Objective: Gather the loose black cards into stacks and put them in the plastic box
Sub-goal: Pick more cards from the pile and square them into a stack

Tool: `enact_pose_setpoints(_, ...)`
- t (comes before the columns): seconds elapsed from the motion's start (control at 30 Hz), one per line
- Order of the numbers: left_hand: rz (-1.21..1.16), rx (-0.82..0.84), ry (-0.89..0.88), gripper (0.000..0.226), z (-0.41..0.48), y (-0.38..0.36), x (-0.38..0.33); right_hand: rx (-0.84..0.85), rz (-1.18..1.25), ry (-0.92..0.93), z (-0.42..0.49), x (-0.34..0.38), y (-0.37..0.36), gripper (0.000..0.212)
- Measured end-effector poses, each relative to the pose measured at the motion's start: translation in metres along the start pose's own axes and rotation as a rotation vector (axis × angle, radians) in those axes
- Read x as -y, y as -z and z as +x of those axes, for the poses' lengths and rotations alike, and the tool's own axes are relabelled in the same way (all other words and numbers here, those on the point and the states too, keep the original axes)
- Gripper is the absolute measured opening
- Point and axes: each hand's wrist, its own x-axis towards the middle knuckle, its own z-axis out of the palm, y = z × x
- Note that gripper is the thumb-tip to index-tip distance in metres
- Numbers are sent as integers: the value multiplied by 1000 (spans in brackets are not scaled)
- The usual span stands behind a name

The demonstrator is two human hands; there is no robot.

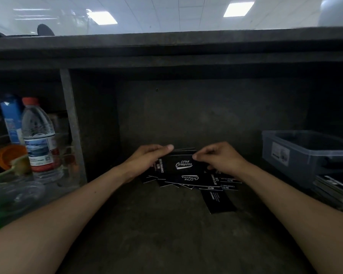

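As hands pinch them, cards (black) read "Camping".

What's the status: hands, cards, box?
Left hand and right hand both grip a small stack of black printed cards. Loose black cards lie scattered underneath. Grey translucent plastic box at right, nothing seen blocking it.

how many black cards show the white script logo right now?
2. One fronts the stack pinched between left hand and right hand; the other lies upside down in the loose pile just below it. Overlapped cards may hide more.
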Motion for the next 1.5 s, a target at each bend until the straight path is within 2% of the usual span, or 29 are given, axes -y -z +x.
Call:
enact_pose_setpoints(0.07, 65, -14, -38, 28, 2, 0, 4, -129, 2, -5, 2, -4, -2, 17)
enact_pose_setpoints(0.17, 134, -42, -80, 27, 5, -1, 9, -184, -128, -12, 3, -5, 4, 37)
enact_pose_setpoints(0.23, 123, -90, -67, 27, 6, 0, 10, -78, -196, -1, 1, 1, 10, 41)
enact_pose_setpoints(0.33, 82, -123, -17, 31, 8, 2, 9, 249, -330, 11, -8, 10, 3, 48)
enact_pose_setpoints(0.37, 80, -117, -10, 32, 9, 1, 9, 312, -386, 10, -11, 12, -2, 50)
enact_pose_setpoints(0.5, 51, -123, -9, 35, 11, -1, 11, 305, -378, 21, -13, 17, -11, 59)
enact_pose_setpoints(0.6, 46, -130, -5, 37, 12, 0, 12, 336, -425, -98, -12, 17, -4, 70)
enact_pose_setpoints(0.67, 38, -124, -3, 37, 12, 0, 13, 277, -325, -188, -9, 12, 4, 57)
enact_pose_setpoints(0.73, 23, -120, -8, 37, 12, 0, 13, 139, -106, -259, -6, 10, 11, 30)
enact_pose_setpoints(0.8, 14, -124, -13, 39, 12, -1, 12, 26, 147, -308, -3, 11, 14, 20)
enact_pose_setpoints(0.9, 5, -103, -11, 38, 9, -1, 11, -93, 505, -289, 0, 10, 12, 41)
enact_pose_setpoints(0.93, 3, -93, -9, 35, 9, -1, 10, -126, 566, -271, 0, 11, 10, 48)
enact_pose_setpoints(1.0, -12, -87, 0, 30, 8, 0, 6, -181, 619, -233, 1, 11, 3, 46)
enact_pose_setpoints(1.1, -43, -27, 14, 17, 2, -1, 1, -276, 476, -204, -1, 6, -13, 36)
enact_pose_setpoints(1.17, -7, 4, -19, 20, 0, -5, 2, -281, 292, -151, -1, 0, -21, 40)
enact_pose_setpoints(1.3, 40, -55, -49, 33, 4, -5, 6, -244, -13, -65, 0, -2, -12, 50)
enact_pose_setpoints(1.37, 12, -123, -42, 40, 5, 0, 6, -167, -105, -60, -1, -1, -6, 55)
enact_pose_setpoints(1.5, 21, -185, -37, 60, 7, 5, 7, 143, -217, -48, -6, -1, -7, 53)
